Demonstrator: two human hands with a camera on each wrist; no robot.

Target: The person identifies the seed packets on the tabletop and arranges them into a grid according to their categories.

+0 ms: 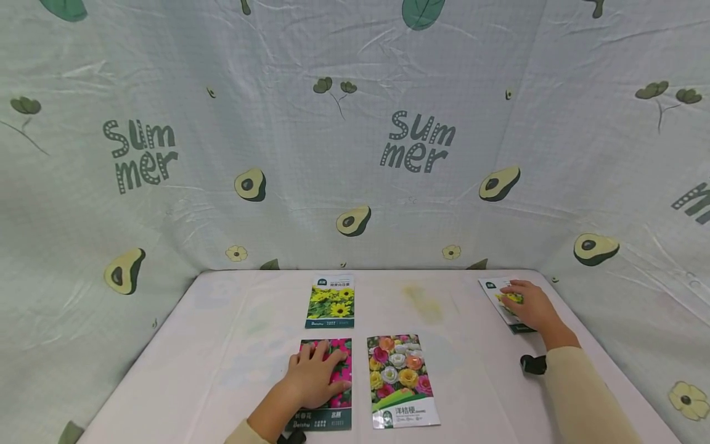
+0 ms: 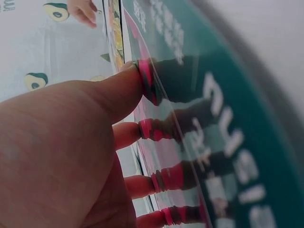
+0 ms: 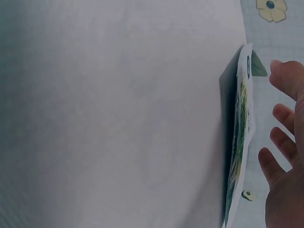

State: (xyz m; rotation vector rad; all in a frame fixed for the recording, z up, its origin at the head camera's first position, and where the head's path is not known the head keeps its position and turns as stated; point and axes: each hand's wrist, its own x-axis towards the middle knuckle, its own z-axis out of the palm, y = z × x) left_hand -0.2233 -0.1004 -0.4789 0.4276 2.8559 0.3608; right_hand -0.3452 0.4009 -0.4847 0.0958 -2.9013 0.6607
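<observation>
My left hand (image 1: 313, 380) rests with spread fingers on a seed packet with pink flowers (image 1: 342, 401). In the left wrist view its fingertips touch the packet's glossy face, which has a dark green band (image 2: 190, 76). At the far right, my right hand (image 1: 535, 307) is over a white seed packet with yellow flowers (image 1: 490, 287) and covers part of it. From the right wrist, the fingers (image 3: 281, 142) look extended and a gap shows between them and the packet (image 3: 241, 123).
A packet with mixed coloured blooms (image 1: 402, 379) lies right of the left hand. Behind is a packet with yellow daisy-like flowers (image 1: 331, 302). All lie on a pale table (image 1: 233, 345), with an avocado-print curtain (image 1: 299, 135) around its back and sides.
</observation>
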